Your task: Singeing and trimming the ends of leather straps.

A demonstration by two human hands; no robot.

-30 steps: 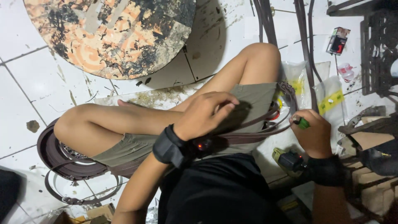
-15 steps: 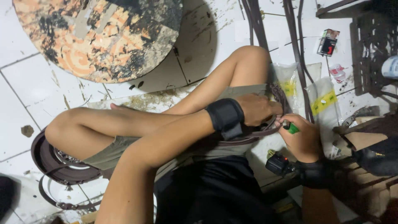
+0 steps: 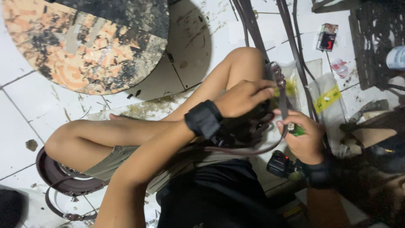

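White tile floor; left hand, right hand grip brown strap (green tool half-hidden).

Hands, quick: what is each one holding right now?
Left hand: closed on the dark leather strap near its upper end.
Right hand: closed on a small green tool, fingers also against the strap.

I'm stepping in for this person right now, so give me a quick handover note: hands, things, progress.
Left hand: grip closed on the dark strap near its upper end, over the bent knee.
Right hand: grip shut on a green-handled tool, thumb against the strap.
The strap loops below both hands; more straps lie coiled on the tiled floor by the other knee.
Done or left: cannot tell from this view.
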